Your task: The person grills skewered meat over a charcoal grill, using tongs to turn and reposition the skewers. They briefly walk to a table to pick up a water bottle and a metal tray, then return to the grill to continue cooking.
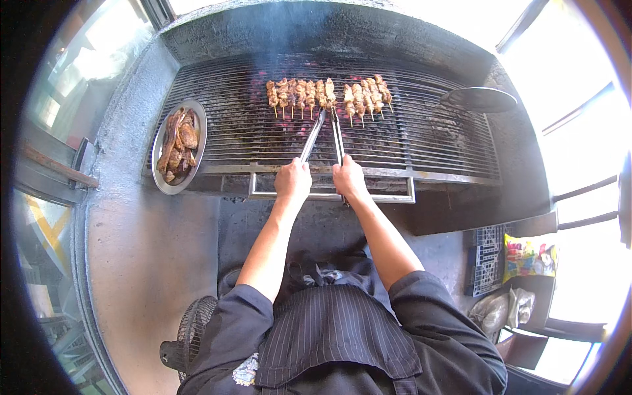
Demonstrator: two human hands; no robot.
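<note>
My left hand (293,179) is closed around a pair of metal tongs (312,137), and my right hand (349,177) grips a second pair of metal tongs (337,136). Both tong tips meet the lower ends of meat skewers (325,93) near the middle of the charcoal grill grate (222,143). Several more skewers lie side by side to the left, and another group of meat skewers (367,97) lies just to the right. Their wooden stick ends point towards me. Coals glow red under the bars. Whether the tong tips are pinched on the meat cannot be told.
An oval metal platter (200,163) of grilled meat rests at the grill's left edge. A round metal lid or tray (486,100) lies at the right. A metal frame (380,198) juts out in front. A fan (197,323) stands low left; a plastic crate (486,261) is right.
</note>
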